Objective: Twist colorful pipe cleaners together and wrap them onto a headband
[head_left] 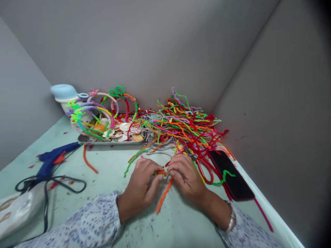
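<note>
Head view: a table [111, 160] under a pale green cover, grey walls behind.
Glue gun [53, 158]: blue, near the table's left edge, its cord looping toward the near left corner.
Cup [64, 95]: blue-lidded, far left corner.
Headbands [110, 117]: colourful, fuzzy hoops, upright around the tray.
Tray [116, 143]: metal, by the far edge, holding shells [124, 127].
Left hand [142, 184]: thumb and fingers pinching an orange pipe cleaner [164, 196], midway along the near edge.
Right hand [187, 177]: fingertips closed on the same piece.
Pile [188, 127]: mixed pipe cleaners, far right corner.
Scissors [211, 174]: red-handled, beside the phone.
Phone [232, 179]: black, by the right edge.
</note>
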`<state>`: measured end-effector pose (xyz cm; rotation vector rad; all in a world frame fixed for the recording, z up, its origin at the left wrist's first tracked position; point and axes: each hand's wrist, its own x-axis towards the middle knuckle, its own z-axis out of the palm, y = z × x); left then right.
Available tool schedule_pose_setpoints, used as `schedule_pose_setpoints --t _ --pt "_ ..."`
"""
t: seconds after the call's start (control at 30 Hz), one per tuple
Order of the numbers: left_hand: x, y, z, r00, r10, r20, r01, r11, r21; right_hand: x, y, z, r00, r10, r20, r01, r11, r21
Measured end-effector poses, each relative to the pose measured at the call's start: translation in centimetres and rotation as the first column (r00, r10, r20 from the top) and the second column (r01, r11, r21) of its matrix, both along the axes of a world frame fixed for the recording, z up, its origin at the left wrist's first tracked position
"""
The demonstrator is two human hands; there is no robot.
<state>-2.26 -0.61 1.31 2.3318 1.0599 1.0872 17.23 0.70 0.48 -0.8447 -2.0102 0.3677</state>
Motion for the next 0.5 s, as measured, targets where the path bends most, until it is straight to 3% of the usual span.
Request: schedule_pose_setpoints --t 0.2,0.33,0.5 --pt "0.03 -0.02 -0.12 1.000 -0.015 -0.008 0.015 1.000 -0.028 0.02 -0.09 -0.14 0.999 -0.032 0.019 0.030 0.997 0.075" --pt "-0.11 -0.13 -0.14 0.997 0.063 0.032 -0.063 0.998 -0.011 0.25 -0.48 -0.15 0.992 -0.114 -0.046 0.120 0.979 0.162" --pt "-0.12 -0.15 -0.23 0.987 0.133 0.088 -0.133 0.991 0.000 0.44 -0.79 0.04 0.990 -0.129 -0.059 0.139 0.968 0.210"
